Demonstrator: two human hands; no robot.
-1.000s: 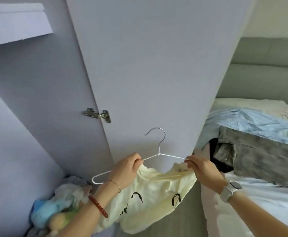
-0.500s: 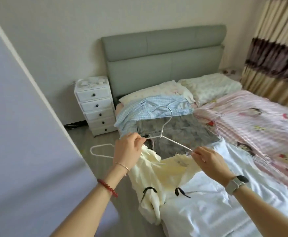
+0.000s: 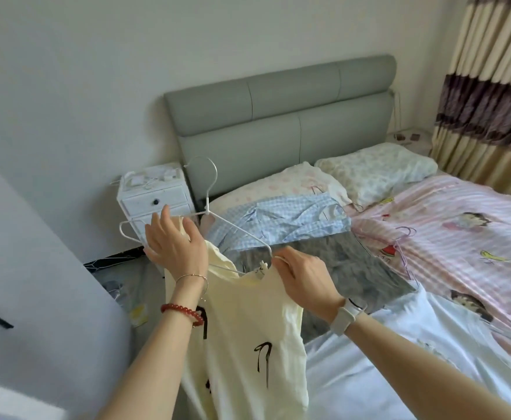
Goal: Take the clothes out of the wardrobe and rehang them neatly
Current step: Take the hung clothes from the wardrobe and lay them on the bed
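A white wire hanger (image 3: 208, 204) is held up over the near left corner of the bed, hook pointing up. A cream T-shirt with black marks (image 3: 248, 334) hangs from it, partly pulled off the left arm of the hanger. My left hand (image 3: 174, 242) lies with straight, spread fingers against the shirt's shoulder and the hanger's left arm. My right hand (image 3: 301, 275) pinches the hanger's right end together with the shirt's neckline. A blue checked shirt (image 3: 281, 221), a grey garment (image 3: 348, 265) and a white garment (image 3: 399, 368) lie on the bed.
The pale wardrobe door (image 3: 36, 298) stands close on my left. A white nightstand (image 3: 154, 197) sits beside the grey headboard (image 3: 278, 116). Two pillows (image 3: 375, 166) and a pink striped cover (image 3: 460, 237) fill the far bed. A striped curtain (image 3: 490, 86) hangs on the right.
I have turned from the wardrobe to the bed. The hanger and shirt have risen, and my left hand has opened from gripping the hanger's arm to lying flat on the shirt.
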